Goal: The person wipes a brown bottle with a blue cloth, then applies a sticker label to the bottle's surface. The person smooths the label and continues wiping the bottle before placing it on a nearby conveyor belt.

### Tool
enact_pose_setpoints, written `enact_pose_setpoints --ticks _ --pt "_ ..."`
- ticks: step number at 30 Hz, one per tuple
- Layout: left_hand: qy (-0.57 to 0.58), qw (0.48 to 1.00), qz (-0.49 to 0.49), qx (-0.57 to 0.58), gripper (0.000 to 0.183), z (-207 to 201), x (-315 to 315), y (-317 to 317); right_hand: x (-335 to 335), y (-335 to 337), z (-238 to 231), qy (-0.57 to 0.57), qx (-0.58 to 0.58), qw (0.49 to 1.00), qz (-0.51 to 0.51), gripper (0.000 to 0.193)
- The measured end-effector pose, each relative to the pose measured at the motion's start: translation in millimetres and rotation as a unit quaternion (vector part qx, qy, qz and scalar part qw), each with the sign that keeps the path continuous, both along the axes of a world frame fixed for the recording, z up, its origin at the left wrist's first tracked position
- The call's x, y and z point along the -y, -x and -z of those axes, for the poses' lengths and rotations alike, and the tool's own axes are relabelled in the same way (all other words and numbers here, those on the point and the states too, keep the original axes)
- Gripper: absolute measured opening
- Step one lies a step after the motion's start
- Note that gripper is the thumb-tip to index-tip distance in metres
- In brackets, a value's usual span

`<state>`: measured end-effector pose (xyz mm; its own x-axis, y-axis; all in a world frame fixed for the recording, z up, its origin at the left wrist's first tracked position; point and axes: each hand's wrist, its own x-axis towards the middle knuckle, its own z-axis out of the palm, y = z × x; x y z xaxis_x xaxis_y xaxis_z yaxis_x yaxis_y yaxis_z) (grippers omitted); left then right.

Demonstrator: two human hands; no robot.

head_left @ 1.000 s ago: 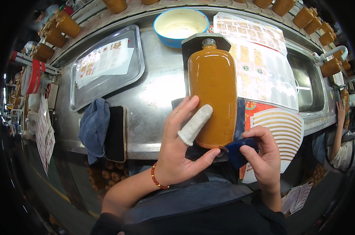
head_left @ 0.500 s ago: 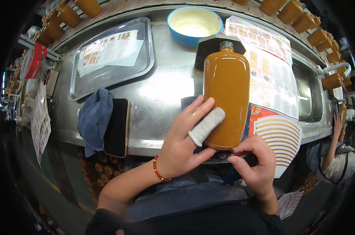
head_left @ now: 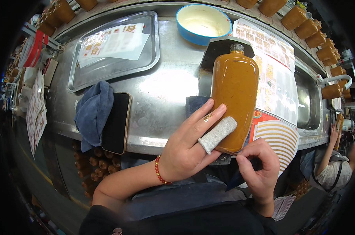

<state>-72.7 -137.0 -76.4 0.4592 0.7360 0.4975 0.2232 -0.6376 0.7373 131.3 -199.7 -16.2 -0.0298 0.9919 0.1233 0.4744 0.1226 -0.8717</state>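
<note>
A glazed brown flat-sided bottle (head_left: 236,90) with a bare threaded glass neck lies tilted, its neck pointing away from me. My left hand (head_left: 191,147) holds it by the lower left side, fingers across its face and thumb under the base. One finger wears a pale cloth sleeve, and a red bead bracelet circles the wrist. At the bottle's lower right corner, my right hand (head_left: 259,164) is closed in a pinch. What is between its fingertips, if anything, is too small to make out. Behind the bottle's shoulder stands a dark angular block (head_left: 224,46).
A blue bowl (head_left: 204,39) stands at the back. Left are a metal tray (head_left: 156,43) with label sheets (head_left: 114,45), a blue cloth (head_left: 93,113) and a phone (head_left: 116,123). Printed sheets (head_left: 269,74) and a sink (head_left: 308,98) lie right. Another person (head_left: 332,172) works at far right.
The whole view has shifted slightly, with the bottle and both hands now a little further right and lower. My left grip stays; the right fingertips remain at the bottle's base corner, more tightly curled.
</note>
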Motion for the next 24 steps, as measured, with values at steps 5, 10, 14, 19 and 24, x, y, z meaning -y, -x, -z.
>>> enact_pose_setpoints --ticks 5,10,14,19,24 --pt "0.004 1.000 -0.008 0.004 0.065 0.4 0.5 -4.0 -0.7 -5.1 6.6 0.005 0.002 1.000 0.014 0.012" --pt "0.008 1.000 -0.011 -0.005 0.063 -0.1 -0.1 -5.7 -1.4 -8.3 10.5 0.016 0.003 1.000 0.026 0.012" --pt "0.006 1.000 -0.013 -0.009 0.063 0.4 0.1 -9.9 -1.4 -13.0 11.9 0.007 0.019 1.000 0.021 0.013" --pt "0.002 1.000 -0.010 -0.009 0.063 2.0 -0.4 -14.1 -0.4 -16.2 11.1 0.019 0.020 0.999 0.032 0.013" --pt "0.010 1.000 -0.010 -0.013 0.069 2.7 -0.7 -20.2 0.7 -23.8 11.6 0.052 0.001 0.998 0.043 0.013"
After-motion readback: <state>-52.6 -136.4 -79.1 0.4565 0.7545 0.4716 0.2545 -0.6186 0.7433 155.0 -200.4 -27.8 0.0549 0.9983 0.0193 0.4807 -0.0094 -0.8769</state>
